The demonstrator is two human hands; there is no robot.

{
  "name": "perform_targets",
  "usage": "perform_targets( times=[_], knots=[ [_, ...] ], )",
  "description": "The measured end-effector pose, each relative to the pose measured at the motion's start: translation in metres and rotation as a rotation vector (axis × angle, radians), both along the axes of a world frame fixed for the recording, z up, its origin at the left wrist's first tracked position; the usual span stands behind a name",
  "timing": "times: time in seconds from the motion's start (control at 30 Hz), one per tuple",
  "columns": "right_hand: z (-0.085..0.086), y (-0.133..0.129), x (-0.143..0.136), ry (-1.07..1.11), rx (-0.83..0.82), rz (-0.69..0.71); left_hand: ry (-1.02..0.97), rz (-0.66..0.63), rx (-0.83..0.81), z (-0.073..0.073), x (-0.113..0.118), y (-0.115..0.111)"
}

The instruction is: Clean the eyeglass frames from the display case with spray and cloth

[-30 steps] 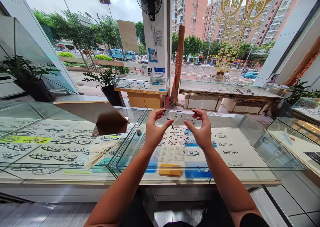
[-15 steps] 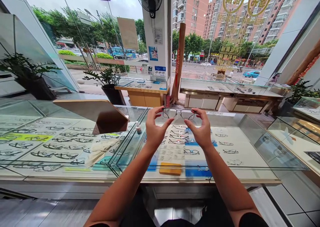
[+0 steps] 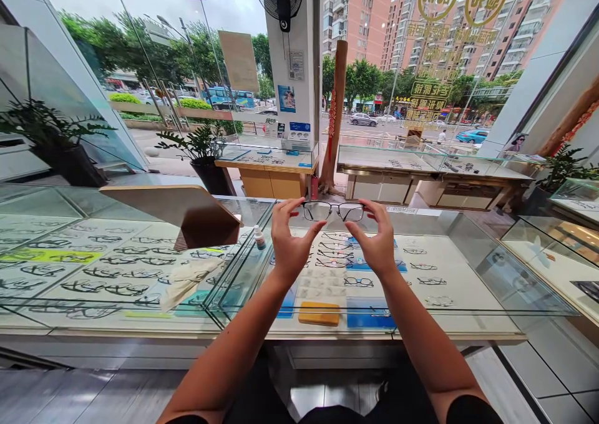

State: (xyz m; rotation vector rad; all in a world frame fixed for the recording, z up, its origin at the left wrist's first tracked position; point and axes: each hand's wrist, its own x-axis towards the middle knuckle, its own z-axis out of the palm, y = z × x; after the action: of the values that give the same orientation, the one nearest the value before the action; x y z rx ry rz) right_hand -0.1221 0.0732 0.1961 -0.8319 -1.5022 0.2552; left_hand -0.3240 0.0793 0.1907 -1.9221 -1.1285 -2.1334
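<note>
A pair of thin dark-framed glasses (image 3: 333, 211) is held up level above the glass counter, lenses side by side. My left hand (image 3: 292, 237) grips its left end with the fingers, thumb pointing inward below the lens. At the right end, the fingers of my right hand (image 3: 374, 236) hold the frame in the same way. Below my hands, under the glass, lie rows of glasses (image 3: 334, 254), a blue-framed pair (image 3: 359, 282) and an orange case (image 3: 319, 313).
A small bottle (image 3: 259, 238) stands on the counter left of my left hand. Further left are a beige cloth (image 3: 189, 282) and a mirror-like board on a brown stand (image 3: 208, 224). Display counters (image 3: 386, 162) and a wooden post (image 3: 335, 112) stand beyond.
The glasses and my hands have shifted very slightly left and up. Both hands keep their hold. Outside, a grey car has come into view on the road.
</note>
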Motion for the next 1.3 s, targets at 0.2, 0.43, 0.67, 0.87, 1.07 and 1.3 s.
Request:
perform_targets(
  times=[0.2,0.43,0.67,0.87,1.07,1.3],
  knots=[
    [0.001,-0.005,-0.001,-0.082,0.097,-0.119,-0.144,-0.216,-0.167,-0.015,-0.001,0.013],
    [-0.004,-0.002,-0.001,-0.115,0.145,-0.146,-0.144,-0.201,-0.212,-0.021,0.004,0.011],
    [-0.013,0.003,-0.001,-0.138,0.209,-0.154,-0.144,-0.123,-0.169,-0.028,0.011,0.016],
    [-0.028,0.03,0.005,0.111,0.003,0.008,-0.059,0.013,-0.041,-0.033,0.008,0.027],
    [-0.051,0.075,0.01,0.265,-0.227,0.138,-0.003,0.032,0.006,-0.05,0.005,0.06],
    [-0.081,0.118,0.004,0.344,-0.364,0.237,0.002,-0.003,-0.028,-0.088,0.004,0.113]
  ],
)
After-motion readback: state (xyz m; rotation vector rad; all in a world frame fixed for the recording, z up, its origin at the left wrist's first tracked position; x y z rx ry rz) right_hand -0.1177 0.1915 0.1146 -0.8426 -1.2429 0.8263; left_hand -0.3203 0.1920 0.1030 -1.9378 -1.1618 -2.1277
